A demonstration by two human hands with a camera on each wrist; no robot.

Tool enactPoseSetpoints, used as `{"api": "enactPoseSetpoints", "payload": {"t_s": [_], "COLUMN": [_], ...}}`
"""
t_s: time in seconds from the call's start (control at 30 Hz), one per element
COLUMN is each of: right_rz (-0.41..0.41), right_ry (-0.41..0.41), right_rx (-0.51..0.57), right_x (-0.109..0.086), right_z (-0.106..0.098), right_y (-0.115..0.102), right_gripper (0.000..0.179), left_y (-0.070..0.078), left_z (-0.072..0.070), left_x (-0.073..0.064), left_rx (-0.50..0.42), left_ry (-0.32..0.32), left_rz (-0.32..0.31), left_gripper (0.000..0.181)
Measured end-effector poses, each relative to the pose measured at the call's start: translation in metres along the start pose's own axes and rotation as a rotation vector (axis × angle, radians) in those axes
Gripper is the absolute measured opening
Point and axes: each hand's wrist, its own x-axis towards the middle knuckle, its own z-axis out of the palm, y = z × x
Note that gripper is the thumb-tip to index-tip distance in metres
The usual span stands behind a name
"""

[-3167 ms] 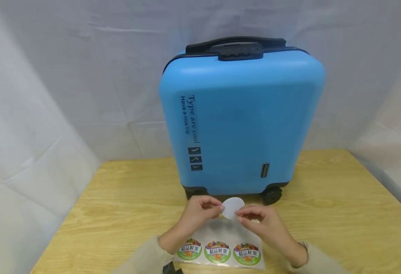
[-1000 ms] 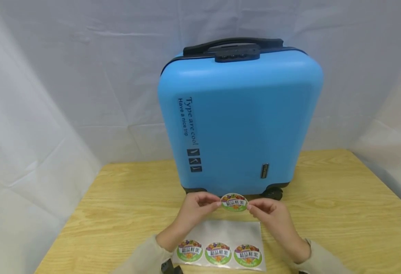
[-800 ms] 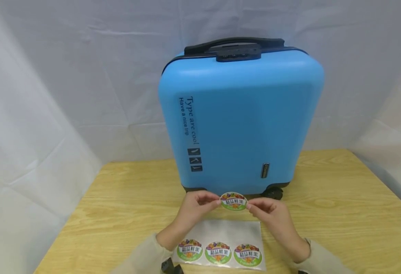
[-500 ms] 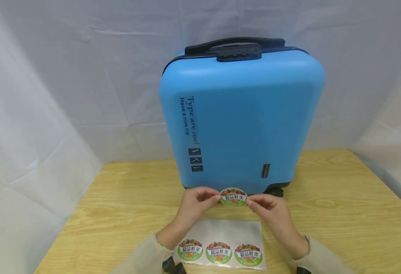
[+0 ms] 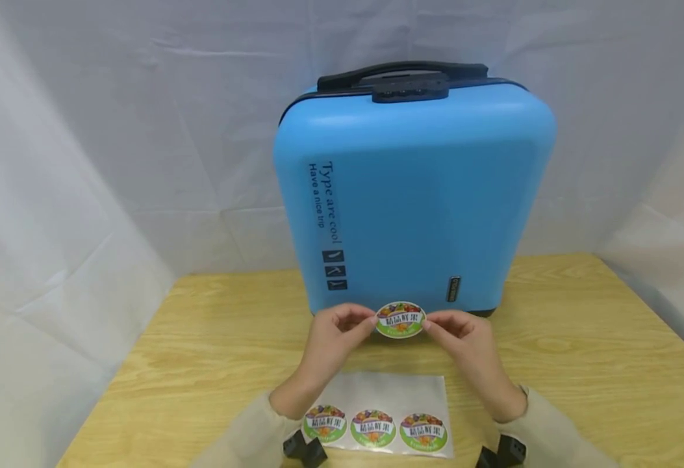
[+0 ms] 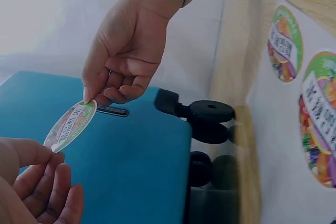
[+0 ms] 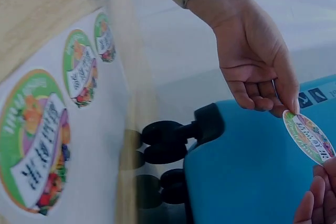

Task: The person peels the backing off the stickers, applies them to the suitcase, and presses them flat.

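Between my two hands is an oval fruit sticker (image 5: 400,320), its printed face toward me, with colourful fruit, dark characters and a green lower edge. My left hand (image 5: 337,341) pinches its left edge between thumb and fingertip. At the opposite edge my right hand (image 5: 467,348) pinches it the same way. Behind the sticker stands a blue suitcase (image 5: 418,214); in the head view the sticker overlaps its lower front. Below my hands a backing sheet (image 5: 388,387) lies on the table, bearing a row of 3 similar stickers (image 5: 373,429).
The suitcase stands upright on a wooden table (image 5: 213,338), with black wheels (image 6: 210,111) beneath and a black carry handle (image 5: 403,68) on top. Its front has printed lettering (image 5: 327,201) and a small badge (image 5: 453,289). A white cloth backdrop (image 5: 201,130) surrounds the table.
The sticker, first showing its white back, now shows its printed face. Both hands have since raised it from near the suitcase's wheels to in front of its lower edge.
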Motion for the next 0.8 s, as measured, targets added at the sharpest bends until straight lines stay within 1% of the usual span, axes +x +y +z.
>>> {"api": "enactPoseSetpoints", "payload": {"t_s": [0.1, 0.2, 0.27, 0.37, 0.5, 0.6, 0.7, 0.8], "right_rz": [-0.045, -0.093, -0.111, -0.107, -0.071, -0.059, -0.072, -0.097], "right_ry": [0.019, 0.044, 0.056, 0.067, 0.075, 0.081, 0.092, 0.103], "right_rx": [-0.004, -0.008, -0.011, -0.008, -0.011, -0.016, 0.006, 0.055], "right_x": [0.003, 0.005, 0.007, 0.009, 0.012, 0.015, 0.017, 0.019], "right_z": [-0.001, -0.001, -0.001, -0.001, 0.001, 0.002, 0.003, 0.005], "right_y": [-0.004, -0.008, -0.01, -0.014, -0.018, -0.022, -0.025, -0.031], "right_gripper": [0.013, 0.01, 0.01, 0.01, 0.014, 0.018, 0.019, 0.017], "left_y": [0.006, 0.011, 0.013, 0.017, 0.022, 0.026, 0.03, 0.035], "left_z": [0.001, 0.001, 0.0, -0.001, -0.002, -0.003, -0.004, -0.005], "left_x": [0.002, 0.005, 0.006, 0.007, 0.008, 0.009, 0.011, 0.012], "left_rx": [0.002, 0.004, 0.008, 0.01, 0.009, 0.007, -0.003, -0.013], "left_ry": [0.016, 0.032, 0.043, 0.055, 0.078, 0.098, 0.115, 0.131], "left_rz": [0.048, 0.074, 0.085, 0.101, 0.118, 0.125, 0.139, 0.16], "left_gripper": [0.01, 0.01, 0.01, 0.01, 0.009, 0.008, 0.008, 0.009]}}
